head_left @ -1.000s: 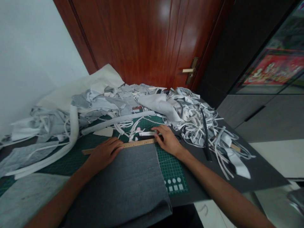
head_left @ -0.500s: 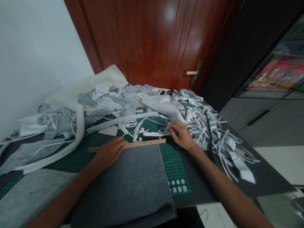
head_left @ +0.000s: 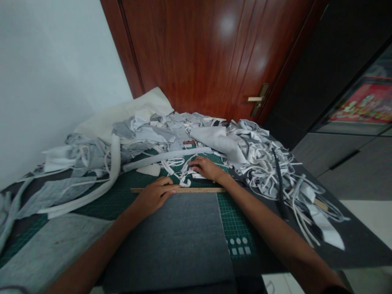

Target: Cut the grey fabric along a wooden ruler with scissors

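Resting left hand (head_left: 155, 197) on straight tan wooden ruler (head_left: 200, 190), right hand (head_left: 208, 168) at white fabric strips (head_left: 185, 184), leaving both grips unclear.

Pale wall (head_left: 58, 61), glossy red-brown wooden door (head_left: 190, 57), brass-coloured handle (head_left: 259, 99), grey cabinet (head_left: 364, 167), light floor (head_left: 283, 283)

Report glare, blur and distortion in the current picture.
Head view: pale glare on the brown door; head view: the red panel at right looks blurred, and markings on the ruler are too soft to read; head view: the door frame slants, perhaps from lens distortion or camera tilt.
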Demonstrator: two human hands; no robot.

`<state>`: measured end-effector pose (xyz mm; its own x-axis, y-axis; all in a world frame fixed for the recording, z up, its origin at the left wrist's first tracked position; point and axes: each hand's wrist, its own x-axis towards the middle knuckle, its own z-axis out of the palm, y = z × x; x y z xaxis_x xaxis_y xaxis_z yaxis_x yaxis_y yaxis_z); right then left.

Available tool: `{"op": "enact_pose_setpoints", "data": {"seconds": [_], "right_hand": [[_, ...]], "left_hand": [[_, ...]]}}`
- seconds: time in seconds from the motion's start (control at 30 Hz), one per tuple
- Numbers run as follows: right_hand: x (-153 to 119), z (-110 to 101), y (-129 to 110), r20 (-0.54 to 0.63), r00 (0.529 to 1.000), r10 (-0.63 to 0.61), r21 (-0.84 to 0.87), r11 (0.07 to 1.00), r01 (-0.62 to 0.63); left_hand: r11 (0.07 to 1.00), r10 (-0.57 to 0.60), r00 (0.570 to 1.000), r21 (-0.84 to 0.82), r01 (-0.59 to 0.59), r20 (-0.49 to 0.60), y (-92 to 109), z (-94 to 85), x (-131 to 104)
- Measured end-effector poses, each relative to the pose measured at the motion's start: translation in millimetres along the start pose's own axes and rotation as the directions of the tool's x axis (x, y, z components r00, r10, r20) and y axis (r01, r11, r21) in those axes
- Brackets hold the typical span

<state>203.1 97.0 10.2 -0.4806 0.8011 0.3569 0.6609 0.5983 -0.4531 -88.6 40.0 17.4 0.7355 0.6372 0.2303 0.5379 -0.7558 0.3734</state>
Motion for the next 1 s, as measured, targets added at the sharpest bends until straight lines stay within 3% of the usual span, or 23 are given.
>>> {"op": "enact_pose_setpoints", "data": {"seconds": [0.2,0.43,0.53,0.63,0.8,0.9,1.0], "right_hand": [[3,6,-11,0.039,0.998,0.052,0.0,0.999,-0.052],[-2,-12,-12,0.006,0.992,0.125,0.01,0.992,-0.125],[-10,-24,-21,-0.082,0.99,0.11,0.086,0.991,-0.103],[-30,-29,-40,-0.162,0.986,0.044,0.248,0.969,-0.003],[-65,-16,-74,-0.288,0.958,0.016,0.31,0.948,0.077],[-71,-3,-76,-0.357,0.931,0.072,0.295,0.955,0.039],[-68,1,-60,-0.4,0.911,0.102,0.239,0.971,-0.003]], "left_hand": [[0.998,-0.02,1.0,-0.052,0.018,-0.023,0,-0.4,-9],[0.999,0.047,0.997,-0.022,-0.048,-0.057,-8,-1.7,-9],[0.998,0.067,0.996,-0.017,-0.068,-0.051,-10,-2.9,-7],[0.996,0.076,0.996,-0.035,-0.078,-0.045,-12,-4.9,-7],[0.993,0.108,0.993,-0.046,-0.11,-0.042,-14,-7.7,-7],[0.994,0.102,0.994,-0.037,-0.103,-0.042,-13,-7.9,-7],[0.997,0.074,0.996,-0.019,-0.075,-0.041,-14,-6.8,-8]]}}
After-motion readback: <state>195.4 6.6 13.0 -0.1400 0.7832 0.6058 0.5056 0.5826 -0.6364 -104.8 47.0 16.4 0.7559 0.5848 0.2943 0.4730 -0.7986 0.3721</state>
